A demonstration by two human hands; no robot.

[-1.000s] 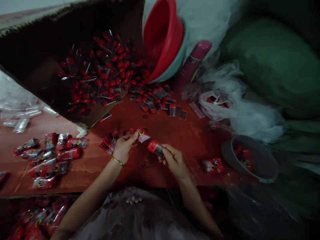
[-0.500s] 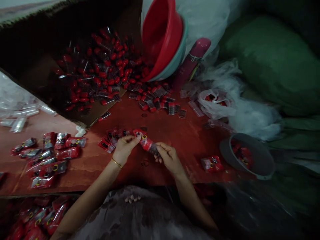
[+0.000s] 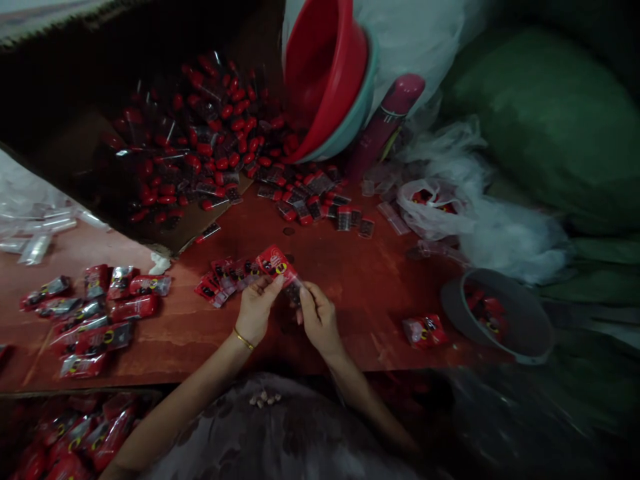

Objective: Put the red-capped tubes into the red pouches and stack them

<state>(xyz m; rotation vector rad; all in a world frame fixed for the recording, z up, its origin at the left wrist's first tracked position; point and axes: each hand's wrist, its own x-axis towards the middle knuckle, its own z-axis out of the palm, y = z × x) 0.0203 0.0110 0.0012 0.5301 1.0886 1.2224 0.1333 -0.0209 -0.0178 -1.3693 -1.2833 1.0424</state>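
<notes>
My left hand (image 3: 256,308) pinches the mouth of a small red printed packet (image 3: 274,262), the end one of a short row of such packets (image 3: 223,277) lying on the red-brown table (image 3: 350,280). My right hand (image 3: 316,317) is closed on a small red-capped item (image 3: 294,291) and presses it into that packet; most of the item is hidden inside. The two hands meet above the table's middle.
A cardboard box (image 3: 165,140) full of red-capped items lies at the back, with more spilled by stacked red and teal basins (image 3: 330,80). Filled packets (image 3: 100,307) lie at left, one packet (image 3: 425,330) and a grey bowl (image 3: 500,313) at right, plastic bags behind.
My right hand moved left with the red-capped item, from apart from the packet to pushed into its mouth. My left hand kept hold of the packet.
</notes>
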